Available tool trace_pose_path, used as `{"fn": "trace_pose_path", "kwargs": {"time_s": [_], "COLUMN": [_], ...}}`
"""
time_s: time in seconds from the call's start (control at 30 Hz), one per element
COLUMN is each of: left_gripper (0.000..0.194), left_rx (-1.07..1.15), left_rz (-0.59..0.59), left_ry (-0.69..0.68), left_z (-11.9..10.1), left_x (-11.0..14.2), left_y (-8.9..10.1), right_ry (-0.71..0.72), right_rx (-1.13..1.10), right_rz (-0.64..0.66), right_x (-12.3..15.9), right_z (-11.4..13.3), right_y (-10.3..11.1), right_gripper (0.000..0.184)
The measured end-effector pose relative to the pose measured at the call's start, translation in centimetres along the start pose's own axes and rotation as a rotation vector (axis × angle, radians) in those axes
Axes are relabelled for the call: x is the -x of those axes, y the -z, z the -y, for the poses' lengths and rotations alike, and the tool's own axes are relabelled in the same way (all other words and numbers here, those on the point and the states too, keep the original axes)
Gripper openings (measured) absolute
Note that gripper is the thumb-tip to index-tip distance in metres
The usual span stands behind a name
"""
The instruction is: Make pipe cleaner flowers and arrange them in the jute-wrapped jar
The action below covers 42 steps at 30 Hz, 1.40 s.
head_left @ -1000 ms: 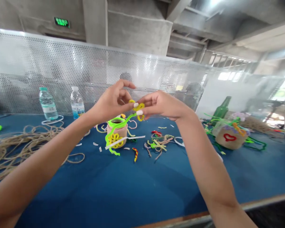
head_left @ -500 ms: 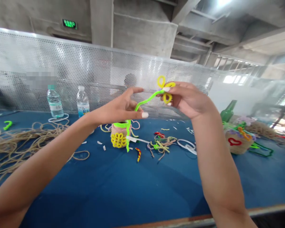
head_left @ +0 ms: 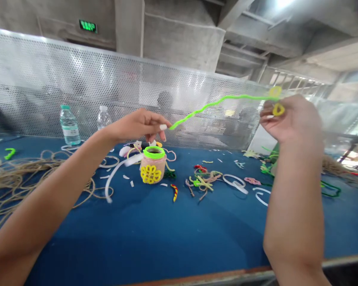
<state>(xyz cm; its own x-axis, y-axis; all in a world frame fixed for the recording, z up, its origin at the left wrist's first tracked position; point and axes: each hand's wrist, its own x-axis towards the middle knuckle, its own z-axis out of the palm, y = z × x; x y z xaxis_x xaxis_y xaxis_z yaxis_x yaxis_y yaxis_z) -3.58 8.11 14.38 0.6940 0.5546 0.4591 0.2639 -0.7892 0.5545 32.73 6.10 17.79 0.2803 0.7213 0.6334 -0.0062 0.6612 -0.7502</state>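
Your left hand (head_left: 137, 126) and your right hand (head_left: 292, 119) were apart, with a wide gap between them. Your right hand was up high, and its fingers (head_left: 268, 106) were closed on one long, wavy, bright green fuzzy pipe cleaner (head_left: 220, 101), at the end with the yellow fuzzy loops. You could see two yellow fuzzy loops (head_left: 279, 109), one in your fingers and one just above them. The green pipe cleaner stretched through the air, high over the table, to your left hand. Your left fingertips (head_left: 164, 127) were just beside its other tip, and you could not tell if they were pinching it. Below, on the blue table (head_left: 167, 238), stood one small jar wrapped in pinkish cloth (head_left: 153, 161), with a green fuzzy ring on top and one yellow knotted flower (head_left: 150, 174) on its front. Behind it stood two clear plastic water bottles (head_left: 69, 125). One big messy pile of brown rope (head_left: 32, 174) lay on the left, and one little red and yellow striped pipe cleaner (head_left: 174, 192) lay near the jar.
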Motion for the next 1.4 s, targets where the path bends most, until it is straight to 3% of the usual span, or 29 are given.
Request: {"fn": "trace_pose_path", "kwargs": {"time_s": [0.1,0.2,0.33,0.43,0.5,0.63,0.8,0.9,1.07,1.23,1.3,1.4], "left_gripper": [0.03,0.034,0.044,0.048,0.047,0.032,0.007,0.009,0.01,0.011,0.011,0.011], "left_rx": [-0.072,-0.353,-0.932,-1.252,-1.285,-1.154,-1.136,-1.174,-1.044,-1.087,-1.136,-1.1], "left_rz": [-0.087,-0.163,-0.425,-0.395,-0.353,-0.434,-0.299,-0.315,-0.418,-0.503,-0.547,-0.661], "left_ry": [-0.071,-0.143,-0.376,-0.628,-0.796,-1.048,-1.232,-1.332,-1.396,-1.376,-1.228,-0.88], "left_z": [0.5,0.8,0.9,1.1,1.5,1.6,-1.5,-3.1,-4.3,-4.1,-3.5,-2.8], "left_x": [0.4,0.4,0.0,-0.3,-0.4,-0.6,0.2,0.7,1.1,1.3,1.2,0.8], "left_y": [1.1,1.1,-0.9,-3.5,-5.2,-7.2,-8.2,-9.2,-10.4,-8.8,-7.9,-7.0], "right_ry": [-0.07,-0.128,-0.171,-0.185,-0.18,-0.174,-0.116,-0.108,-0.052,0.078,0.142,0.187], "right_rx": [-0.007,0.009,-0.005,-0.09,-0.104,-0.054,0.033,0.054,0.096,0.128,0.132,0.159], "right_rz": [-0.049,-0.002,0.172,0.177,0.193,0.226,0.238,0.176,0.16,0.185,0.214,0.271], "right_x": [-0.1,0.1,1.5,3.3,4.2,4.4,3.5,3.3,3.4,4.4,5.2,6.7], "right_z": [-0.7,-1.2,-0.7,0.2,0.6,0.3,-0.4,-0.3,0.0,0.8,1.4,2.2], "right_y": [-0.1,-1.5,-4.3,-6.3,-7.3,-7.9,-7.3,-7.0,-6.5,-6.9,-7.4,-8.3], "right_gripper": [0.014,0.013,0.009,0.006,0.008,0.011,0.012,0.013,0.012,0.013,0.015,0.017]}}
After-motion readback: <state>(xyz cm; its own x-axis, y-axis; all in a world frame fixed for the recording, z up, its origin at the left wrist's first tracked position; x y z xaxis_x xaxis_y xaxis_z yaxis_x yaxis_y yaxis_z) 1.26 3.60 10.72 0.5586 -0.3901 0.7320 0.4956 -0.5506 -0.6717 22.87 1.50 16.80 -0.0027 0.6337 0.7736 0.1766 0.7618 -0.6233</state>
